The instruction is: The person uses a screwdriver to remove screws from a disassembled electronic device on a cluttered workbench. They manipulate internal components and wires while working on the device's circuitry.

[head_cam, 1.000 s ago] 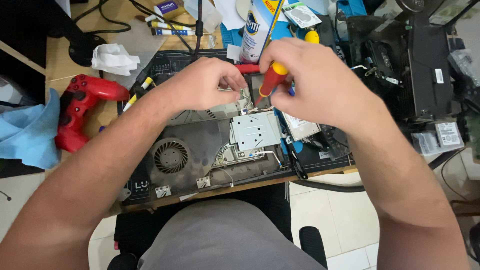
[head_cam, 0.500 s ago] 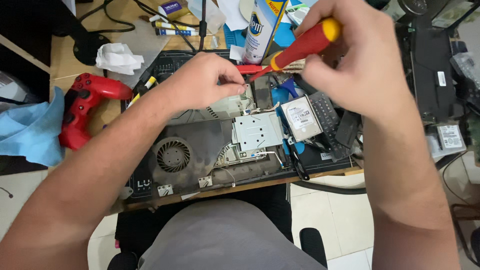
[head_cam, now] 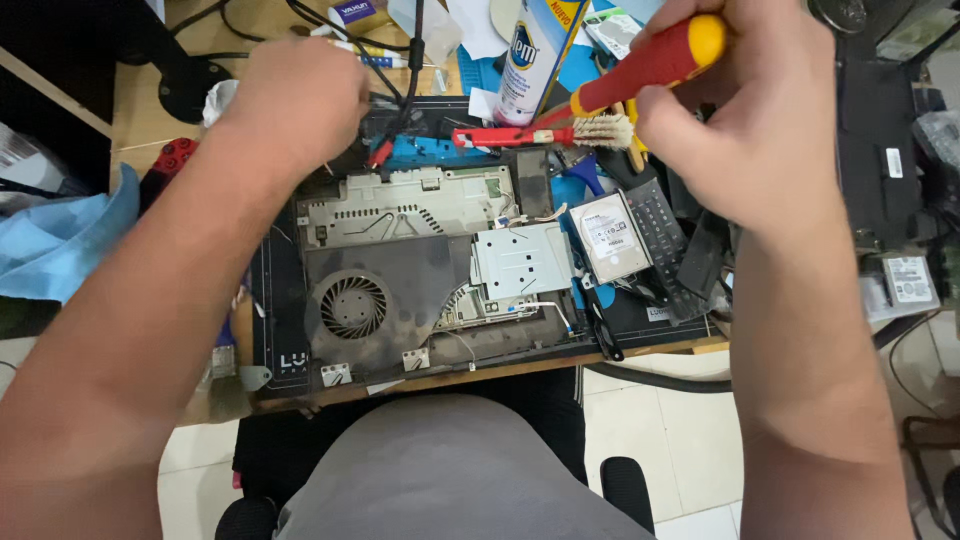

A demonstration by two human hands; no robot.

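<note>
Left hand (head_cam: pixel 300 100) higher, fingertips hidden

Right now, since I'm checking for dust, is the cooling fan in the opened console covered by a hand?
No, the round fan lies uncovered in the opened console, with both hands farther up the desk.

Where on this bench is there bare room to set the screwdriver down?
Little is free. One bare strip of wooden desk lies between the blue cloth and the opened console. Behind the console, around the spray can, brush and hard drive, it is crowded.
</note>
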